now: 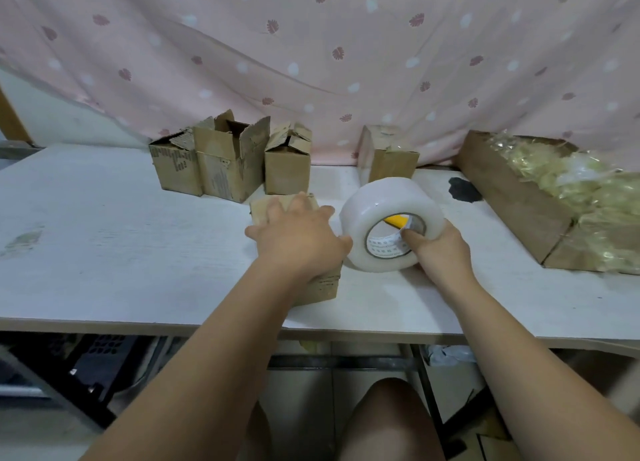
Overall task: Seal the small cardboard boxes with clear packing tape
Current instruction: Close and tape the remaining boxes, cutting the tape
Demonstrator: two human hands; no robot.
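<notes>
Left hand (294, 233) flat on box (325, 285), fingers spread, likely pinning flaps shut; box on table (104, 252) near front edge; right hand (441, 251) grips roll (381, 214) just beside box, thumb hooked in core, other fingers hidden; seemingly ready to draw tape.

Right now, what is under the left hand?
A small cardboard box on the table; the left hand rests flat on it. The hand covers most of its top, so any tape there cannot be seen.
</notes>
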